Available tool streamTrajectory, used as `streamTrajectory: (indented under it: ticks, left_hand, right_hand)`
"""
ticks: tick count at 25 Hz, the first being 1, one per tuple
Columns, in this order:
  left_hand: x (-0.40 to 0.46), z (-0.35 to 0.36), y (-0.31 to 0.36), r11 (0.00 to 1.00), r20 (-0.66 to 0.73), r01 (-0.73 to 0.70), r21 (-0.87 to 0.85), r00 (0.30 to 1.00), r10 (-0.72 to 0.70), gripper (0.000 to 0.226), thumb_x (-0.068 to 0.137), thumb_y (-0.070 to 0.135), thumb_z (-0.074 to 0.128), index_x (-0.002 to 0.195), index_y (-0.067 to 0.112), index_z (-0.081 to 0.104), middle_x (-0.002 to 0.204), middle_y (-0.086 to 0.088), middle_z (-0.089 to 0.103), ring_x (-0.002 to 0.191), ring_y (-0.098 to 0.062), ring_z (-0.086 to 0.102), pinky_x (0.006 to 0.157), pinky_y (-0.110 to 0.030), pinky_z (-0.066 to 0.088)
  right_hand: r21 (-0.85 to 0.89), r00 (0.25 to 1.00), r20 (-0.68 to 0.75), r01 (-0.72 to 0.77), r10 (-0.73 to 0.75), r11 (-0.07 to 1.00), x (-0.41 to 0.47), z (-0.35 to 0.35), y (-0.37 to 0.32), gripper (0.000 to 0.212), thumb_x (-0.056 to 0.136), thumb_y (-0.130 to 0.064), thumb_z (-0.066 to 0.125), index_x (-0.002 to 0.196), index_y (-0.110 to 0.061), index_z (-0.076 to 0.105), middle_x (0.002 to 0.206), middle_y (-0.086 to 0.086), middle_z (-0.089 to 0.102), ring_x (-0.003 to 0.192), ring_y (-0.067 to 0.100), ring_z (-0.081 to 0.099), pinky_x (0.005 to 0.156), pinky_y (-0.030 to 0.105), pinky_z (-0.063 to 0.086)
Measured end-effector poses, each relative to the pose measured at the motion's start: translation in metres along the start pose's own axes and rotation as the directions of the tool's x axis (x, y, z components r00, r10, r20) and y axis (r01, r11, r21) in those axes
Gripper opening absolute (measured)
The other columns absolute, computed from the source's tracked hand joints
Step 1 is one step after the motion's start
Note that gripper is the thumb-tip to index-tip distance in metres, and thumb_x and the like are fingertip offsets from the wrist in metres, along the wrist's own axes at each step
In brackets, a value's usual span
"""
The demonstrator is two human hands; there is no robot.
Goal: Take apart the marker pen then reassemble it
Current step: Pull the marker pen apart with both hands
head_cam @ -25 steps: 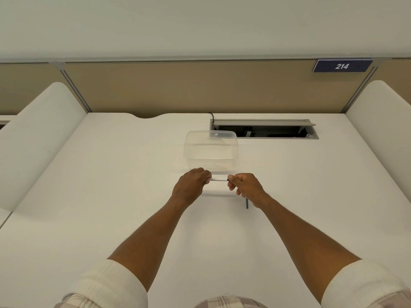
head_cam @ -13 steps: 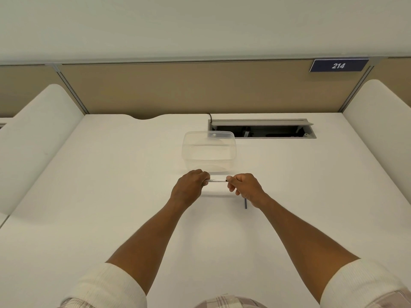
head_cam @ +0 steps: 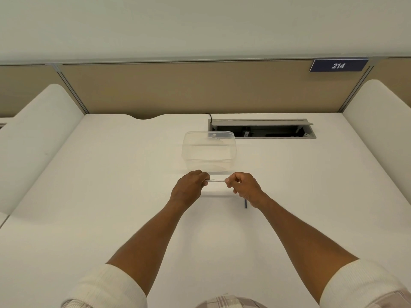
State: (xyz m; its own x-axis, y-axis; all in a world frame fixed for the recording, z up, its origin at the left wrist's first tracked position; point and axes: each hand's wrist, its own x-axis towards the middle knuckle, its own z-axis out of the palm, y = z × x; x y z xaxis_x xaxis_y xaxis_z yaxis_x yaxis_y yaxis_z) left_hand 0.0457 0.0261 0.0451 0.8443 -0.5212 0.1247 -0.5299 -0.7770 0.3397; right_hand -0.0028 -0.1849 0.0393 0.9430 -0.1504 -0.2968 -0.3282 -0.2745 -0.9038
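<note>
The container (head_cam: 209, 152) sits on the desk (head_cam: 111, 196) behind both hands (head_cam: 216, 187).

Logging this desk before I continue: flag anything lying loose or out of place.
One item: a thin dark stick lies loose on the desk, partly hidden under the right hand. Nothing spilled or visibly damaged.

Two hands (head_cam: 191, 187) (head_cam: 243, 188). One marker barrel (head_cam: 216, 180). One dark thin part (head_cam: 245, 203) on desk (head_cam: 111, 196). One clear plastic container (head_cam: 209, 152).
</note>
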Motion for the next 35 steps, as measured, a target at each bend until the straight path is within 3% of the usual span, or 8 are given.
streamTrajectory:
  ticks: [3,7,12,18,25,31,35]
  left_hand:
    - [-0.001,0.0,-0.001,1.0,-0.004,0.004,-0.006,1.0,-0.004,0.009,0.096,0.016,0.054,0.099,0.021,0.061,0.09,0.004,0.061,0.083,-0.022,0.054,0.062,-0.039,0.05]
    - [-0.001,-0.002,0.001,1.0,-0.013,-0.01,-0.006,1.0,0.009,0.01,0.095,0.015,0.055,0.099,0.021,0.061,0.088,0.003,0.061,0.081,-0.022,0.055,0.06,-0.039,0.05]
    - [-0.001,-0.001,0.002,1.0,0.004,-0.018,-0.006,1.0,0.018,0.011,0.095,0.012,0.054,0.098,0.022,0.06,0.087,0.004,0.06,0.08,-0.021,0.054,0.06,-0.039,0.05]
    - [0.0,-0.004,0.003,0.998,0.018,-0.034,-0.044,0.999,0.035,0.014,0.095,0.01,0.052,0.097,0.02,0.061,0.084,0.004,0.06,0.073,-0.023,0.052,0.06,-0.039,0.049]
    - [0.008,-0.014,0.0,0.994,0.008,-0.068,-0.087,0.998,0.069,0.015,0.096,0.011,0.051,0.097,0.017,0.064,0.082,0.001,0.061,0.07,-0.023,0.054,0.063,-0.039,0.049]
    - [0.009,-0.011,0.001,0.977,-0.009,-0.062,-0.202,0.998,0.061,0.026,0.087,-0.004,0.05,0.092,0.014,0.068,0.074,0.007,0.056,0.068,-0.016,0.051,0.063,-0.03,0.044]
    - [0.002,-0.016,-0.022,0.976,0.015,0.046,-0.214,0.999,-0.043,0.023,0.096,0.007,0.045,0.095,0.021,0.064,0.078,0.01,0.055,0.073,-0.015,0.051,0.067,-0.032,0.046]
  right_hand:
    - [0.025,1.0,0.001,0.026,-0.027,0.999,-0.001,0.0,0.0,0.01,0.086,-0.027,0.072,0.085,-0.018,0.069,0.082,-0.007,0.066,0.065,0.013,0.058,0.052,0.017,0.042]
    - [0.003,0.998,0.02,-0.054,0.054,0.999,0.0,0.003,-0.003,0.033,0.089,-0.046,0.064,0.08,-0.015,0.07,0.076,-0.004,0.07,0.06,0.012,0.055,0.052,0.021,0.04]
    - [-0.02,0.996,0.072,-0.058,0.059,0.998,0.002,0.004,-0.003,0.03,0.093,-0.036,0.061,0.07,-0.016,0.062,0.064,-0.003,0.06,0.056,0.012,0.049,0.051,0.022,0.037]
    - [-0.116,0.995,0.067,0.085,-0.077,0.99,0.008,-0.004,-0.007,0.029,0.093,-0.029,0.06,0.065,-0.021,0.063,0.06,-0.008,0.058,0.056,0.007,0.048,0.061,0.027,0.039]
    - [-0.207,0.981,0.018,0.191,-0.191,0.959,0.01,-0.007,-0.016,0.022,0.093,-0.019,0.059,0.073,-0.015,0.067,0.065,-0.003,0.062,0.063,0.01,0.054,0.062,0.023,0.042]
    - [-0.247,0.973,-0.013,0.219,-0.229,0.944,0.013,-0.013,-0.017,0.022,0.092,-0.012,0.056,0.073,-0.016,0.065,0.066,-0.002,0.059,0.064,0.013,0.051,0.055,0.012,0.039]
    - [-0.254,0.972,-0.072,0.198,-0.223,0.947,0.019,-0.036,-0.019,0.021,0.094,-0.016,0.056,0.076,-0.016,0.067,0.068,-0.003,0.063,0.065,0.011,0.055,0.064,0.023,0.045]
